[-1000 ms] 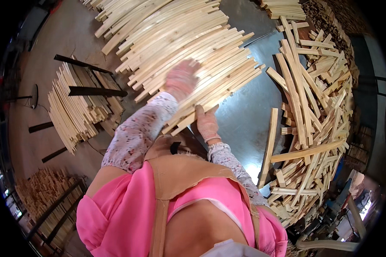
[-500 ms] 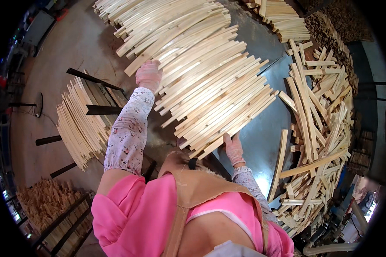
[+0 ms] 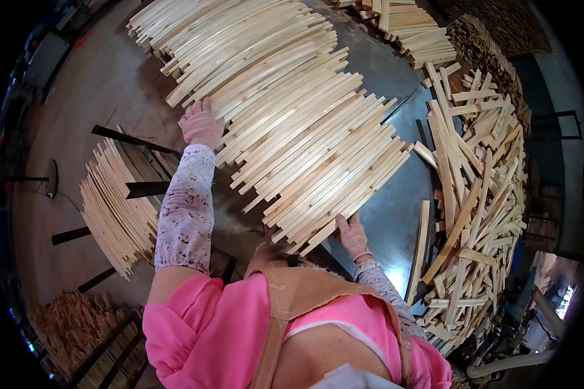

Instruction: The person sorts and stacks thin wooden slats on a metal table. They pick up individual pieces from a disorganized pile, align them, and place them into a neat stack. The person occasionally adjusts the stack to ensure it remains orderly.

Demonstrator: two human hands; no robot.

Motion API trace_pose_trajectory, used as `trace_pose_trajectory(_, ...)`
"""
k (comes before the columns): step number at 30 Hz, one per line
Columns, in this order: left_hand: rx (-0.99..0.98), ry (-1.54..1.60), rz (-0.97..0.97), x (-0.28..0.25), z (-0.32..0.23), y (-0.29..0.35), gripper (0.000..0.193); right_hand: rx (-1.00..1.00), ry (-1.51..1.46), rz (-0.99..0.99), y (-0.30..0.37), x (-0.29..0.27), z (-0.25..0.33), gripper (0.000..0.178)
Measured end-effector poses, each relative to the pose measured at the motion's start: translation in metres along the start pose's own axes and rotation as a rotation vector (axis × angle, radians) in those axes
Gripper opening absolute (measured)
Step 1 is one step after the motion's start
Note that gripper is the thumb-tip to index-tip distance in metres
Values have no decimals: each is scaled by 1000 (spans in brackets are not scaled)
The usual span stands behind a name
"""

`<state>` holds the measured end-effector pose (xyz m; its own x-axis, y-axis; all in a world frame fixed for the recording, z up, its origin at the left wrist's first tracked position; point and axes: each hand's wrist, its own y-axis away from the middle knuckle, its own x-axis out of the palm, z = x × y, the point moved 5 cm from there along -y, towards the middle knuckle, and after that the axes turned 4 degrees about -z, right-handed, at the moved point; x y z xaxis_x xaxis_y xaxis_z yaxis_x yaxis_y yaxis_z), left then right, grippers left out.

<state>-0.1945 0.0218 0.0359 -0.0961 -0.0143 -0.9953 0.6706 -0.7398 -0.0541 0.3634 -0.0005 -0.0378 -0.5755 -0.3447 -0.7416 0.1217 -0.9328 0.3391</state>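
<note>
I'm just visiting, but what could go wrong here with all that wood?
The strips have uneven left ends that seem to overhang the table, so a knock might tip some off. The left hand is right at those ends and could catch a splinter. On the right, the jumbled pile has pieces crossing at all angles, so some might slide.
</note>
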Motion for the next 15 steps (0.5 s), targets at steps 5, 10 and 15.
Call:
trace_pose_trajectory(5, -125, 22, 267, -22, 11, -2, 73, 132, -82, -251, 2, -44, 16, 70)
trace_pose_trajectory(10, 38, 38, 281, -10, 28, -22, 61, -135, -316, -6, -33, -24, 138, 64)
trace_pose_trajectory(15, 149, 485, 195, -17, -3, 11, 53, -106, -745, 398, -112, 76, 257, 85)
